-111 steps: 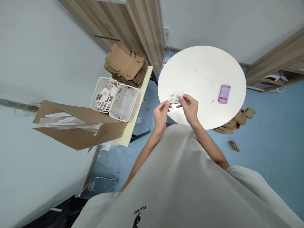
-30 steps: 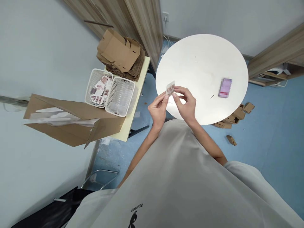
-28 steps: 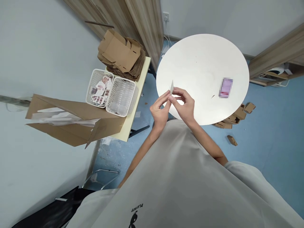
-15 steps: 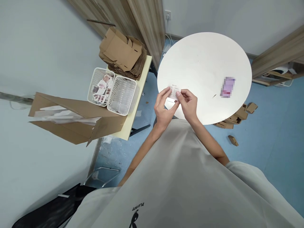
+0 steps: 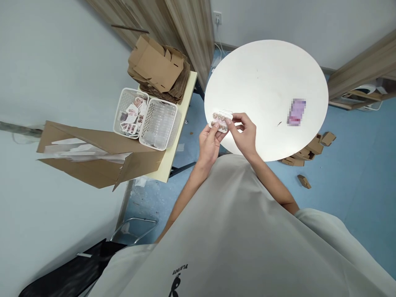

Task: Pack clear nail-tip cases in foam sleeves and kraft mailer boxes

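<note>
A small white card with two rows of brownish oval pieces, which look like press-on nails, is held over the near left edge of the white round table. My left hand grips its lower left side, thumb on the front. On its right end, my right hand pinches with thumb and fingers. A thin pale edge shows just behind the card's top; what it belongs to I cannot make out.
A side table on the left bears a white basket of similar cards, a basket of clear plastic cases, flattened cardboard boxes and an open carton of white sheets. A blurred purple item lies on the round table. Small boxes lie on the floor.
Printed text faced me before; now the rows of oval pieces show. My left hand has shifted its hold slightly down and left, while my right hand stays nearly in place.
</note>
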Demonstrator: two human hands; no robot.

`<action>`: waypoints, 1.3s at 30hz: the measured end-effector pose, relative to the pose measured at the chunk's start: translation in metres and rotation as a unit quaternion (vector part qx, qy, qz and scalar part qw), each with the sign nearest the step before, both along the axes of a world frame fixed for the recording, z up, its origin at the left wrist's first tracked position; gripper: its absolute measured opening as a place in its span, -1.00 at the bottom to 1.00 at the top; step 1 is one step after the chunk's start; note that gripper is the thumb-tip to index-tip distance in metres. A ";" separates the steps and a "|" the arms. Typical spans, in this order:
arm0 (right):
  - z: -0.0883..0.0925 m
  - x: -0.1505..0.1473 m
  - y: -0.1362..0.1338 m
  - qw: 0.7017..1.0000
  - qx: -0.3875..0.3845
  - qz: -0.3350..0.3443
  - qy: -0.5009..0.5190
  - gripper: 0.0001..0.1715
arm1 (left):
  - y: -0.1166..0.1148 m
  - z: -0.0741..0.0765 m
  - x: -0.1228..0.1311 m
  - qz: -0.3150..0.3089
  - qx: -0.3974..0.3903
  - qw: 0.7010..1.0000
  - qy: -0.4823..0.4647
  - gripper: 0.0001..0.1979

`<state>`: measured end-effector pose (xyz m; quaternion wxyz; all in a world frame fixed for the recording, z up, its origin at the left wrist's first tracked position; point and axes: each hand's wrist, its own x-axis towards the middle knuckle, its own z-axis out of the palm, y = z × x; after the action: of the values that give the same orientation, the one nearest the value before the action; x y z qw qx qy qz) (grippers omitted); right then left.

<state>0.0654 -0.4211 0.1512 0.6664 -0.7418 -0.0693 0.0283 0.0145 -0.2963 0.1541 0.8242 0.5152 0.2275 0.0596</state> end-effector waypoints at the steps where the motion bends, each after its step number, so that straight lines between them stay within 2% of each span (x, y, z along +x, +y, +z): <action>1: 0.000 0.000 0.000 1.000 0.000 0.010 0.009 -0.48 | 0.000 -0.002 0.000 -0.004 0.013 1.000 -0.003 -0.56; 5: -0.001 0.000 0.000 0.999 0.004 0.025 0.022 -0.40 | 0.003 -0.007 -0.001 0.002 0.053 0.999 0.007 -0.53; 9: -0.001 0.000 0.000 0.999 0.007 0.040 0.026 -0.37 | 0.006 -0.009 -0.001 0.017 0.052 0.998 0.025 -0.54; 21: 0.000 -0.005 -0.003 0.999 -0.020 0.043 -0.013 -0.52 | 0.009 -0.013 0.000 -0.014 0.057 0.998 0.026 -0.56; 25: -0.003 -0.004 -0.009 0.994 -0.039 0.058 -0.090 -0.65 | 0.016 -0.018 -0.001 -0.010 0.146 0.989 -0.016 -0.60; 29: -0.010 -0.005 -0.016 0.988 -0.053 0.059 -0.134 -0.75 | 0.028 -0.024 -0.002 0.006 0.270 0.960 -0.074 -0.55; 32: -0.014 -0.008 -0.019 0.989 -0.046 0.065 -0.122 -0.76 | 0.035 -0.027 -0.003 -0.003 0.299 0.951 -0.074 -0.51; 35: -0.020 -0.008 -0.020 0.994 -0.019 0.062 -0.084 -0.71 | 0.037 -0.031 -0.002 -0.007 0.279 0.958 -0.063 -0.49; 39: -0.044 0.000 -0.022 0.998 0.045 0.041 0.019 -0.49 | 0.040 -0.042 0.001 -0.029 0.237 0.971 -0.011 -0.48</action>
<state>0.0658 -0.4436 0.1074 0.6983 -0.7072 -0.0880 0.0672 0.0159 -0.2561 0.1117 0.6825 0.7014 0.1828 0.0934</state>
